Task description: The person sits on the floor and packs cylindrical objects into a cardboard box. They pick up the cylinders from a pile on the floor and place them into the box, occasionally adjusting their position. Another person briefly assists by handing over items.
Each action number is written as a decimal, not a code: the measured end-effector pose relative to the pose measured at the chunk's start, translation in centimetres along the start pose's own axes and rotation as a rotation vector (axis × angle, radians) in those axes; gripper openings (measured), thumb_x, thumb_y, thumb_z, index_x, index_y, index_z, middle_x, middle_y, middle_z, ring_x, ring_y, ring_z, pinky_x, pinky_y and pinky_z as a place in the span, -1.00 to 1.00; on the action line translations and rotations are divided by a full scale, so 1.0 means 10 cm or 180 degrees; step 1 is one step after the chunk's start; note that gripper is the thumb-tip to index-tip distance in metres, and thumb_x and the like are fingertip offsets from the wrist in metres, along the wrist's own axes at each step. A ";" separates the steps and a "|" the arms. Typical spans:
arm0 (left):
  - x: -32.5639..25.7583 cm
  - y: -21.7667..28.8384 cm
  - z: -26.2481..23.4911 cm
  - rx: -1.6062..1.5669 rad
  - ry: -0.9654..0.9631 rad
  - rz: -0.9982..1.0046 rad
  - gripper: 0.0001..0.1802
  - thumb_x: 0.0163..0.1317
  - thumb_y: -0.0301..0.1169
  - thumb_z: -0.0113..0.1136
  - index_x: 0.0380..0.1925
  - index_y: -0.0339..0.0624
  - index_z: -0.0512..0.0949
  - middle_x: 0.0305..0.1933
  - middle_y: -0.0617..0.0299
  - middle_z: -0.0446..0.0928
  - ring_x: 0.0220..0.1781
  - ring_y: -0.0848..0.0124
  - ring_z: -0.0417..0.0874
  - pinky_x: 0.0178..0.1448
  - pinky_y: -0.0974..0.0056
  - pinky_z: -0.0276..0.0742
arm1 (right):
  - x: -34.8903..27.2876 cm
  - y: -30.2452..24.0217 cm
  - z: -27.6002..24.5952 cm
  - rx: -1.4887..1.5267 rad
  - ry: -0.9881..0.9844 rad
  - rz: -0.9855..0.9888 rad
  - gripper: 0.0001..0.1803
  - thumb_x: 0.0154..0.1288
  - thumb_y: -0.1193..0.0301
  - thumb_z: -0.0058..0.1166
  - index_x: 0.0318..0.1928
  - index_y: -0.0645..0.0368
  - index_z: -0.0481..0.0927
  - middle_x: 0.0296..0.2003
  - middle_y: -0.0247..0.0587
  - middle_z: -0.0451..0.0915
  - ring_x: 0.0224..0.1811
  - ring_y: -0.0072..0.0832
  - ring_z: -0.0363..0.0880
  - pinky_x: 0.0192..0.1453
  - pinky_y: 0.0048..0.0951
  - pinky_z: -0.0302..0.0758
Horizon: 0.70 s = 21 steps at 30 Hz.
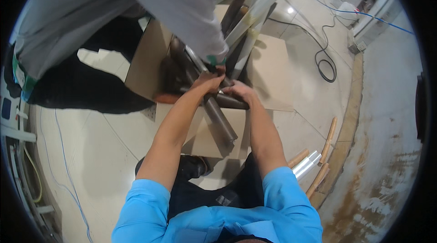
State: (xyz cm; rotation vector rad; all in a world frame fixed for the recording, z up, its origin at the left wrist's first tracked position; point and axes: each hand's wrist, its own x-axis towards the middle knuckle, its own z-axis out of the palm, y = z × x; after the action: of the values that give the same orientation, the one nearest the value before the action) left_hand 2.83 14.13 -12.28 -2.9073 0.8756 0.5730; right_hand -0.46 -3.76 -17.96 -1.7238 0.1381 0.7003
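An open cardboard box [148, 68] full of long rolls stands in front of me. Both my hands reach in among the rolls, close together. My left hand [209, 81] is closed over a dark brown roll [218, 118] that slants down toward me across the box's near side. My right hand [240, 90] has its fingers bent together above another dark brown roll [231, 102]. What either hand pinches is hidden. A co-worker's grey sleeve [195, 20] comes down from the upper left, its cuff right at my hands; that hand is mostly covered.
Tall pale rolls [261, 6] lean out of the box's far side, and a cardboard flap [273, 72] spreads right. Orange-brown rolls [328, 140] and a silver roll [306, 164] lie on the floor near the wall [387, 120]. A black cable [325, 63] coils on the tiles.
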 end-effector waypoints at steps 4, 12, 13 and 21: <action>-0.04 -0.17 -0.19 0.0145 0.1367 0.0133 -0.38 0.01 -0.29 0.29 0.17 -0.03 0.46 0.21 0.04 0.46 0.34 0.09 0.37 0.38 0.00 0.22 | -0.08 -0.11 0.03 0.0754 -0.0562 -0.0286 -0.54 0.18 0.31 0.28 0.05 0.20 0.46 -0.24 -0.39 0.53 -0.20 -0.63 0.45 -0.06 -0.53 0.40; 0.11 -0.18 -0.95 -0.1390 0.1902 0.1196 -0.29 -0.14 -0.03 0.42 0.12 0.11 0.57 0.14 0.20 0.53 0.26 0.12 0.36 0.34 0.16 0.30 | -0.03 -0.43 0.11 -0.0683 -0.1492 -0.0105 -0.14 -0.05 0.15 0.42 0.24 0.29 0.39 -0.05 -0.21 0.57 0.01 -0.40 0.50 0.20 -0.44 0.37; 0.17 -0.11 -0.94 -0.1512 0.2065 0.1401 -0.28 -0.13 -0.02 0.42 0.13 0.13 0.56 0.12 0.22 0.55 0.28 0.11 0.35 0.35 0.15 0.31 | 0.01 -0.44 0.07 -0.0842 -0.1495 0.0381 -0.16 -0.06 0.15 0.42 0.21 0.28 0.40 -0.11 -0.20 0.58 -0.03 -0.38 0.53 0.17 -0.44 0.39; 0.07 -0.52 -1.25 -0.1269 0.0193 0.0856 -0.41 -0.02 -0.24 0.36 0.09 -0.14 0.54 -0.06 0.02 0.65 -0.02 0.25 0.66 0.04 0.25 0.55 | -0.33 -0.51 -0.19 -0.2081 -0.1150 -0.0293 -0.09 -0.12 0.03 0.32 0.17 0.38 0.34 0.02 0.11 0.51 0.10 -0.12 0.47 0.16 -0.26 0.39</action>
State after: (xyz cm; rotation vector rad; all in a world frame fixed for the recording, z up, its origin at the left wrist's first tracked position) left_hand 10.38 16.15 -1.17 -3.1897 1.3121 0.7599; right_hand -0.13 -4.98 -11.73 -2.1588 -0.4665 1.0501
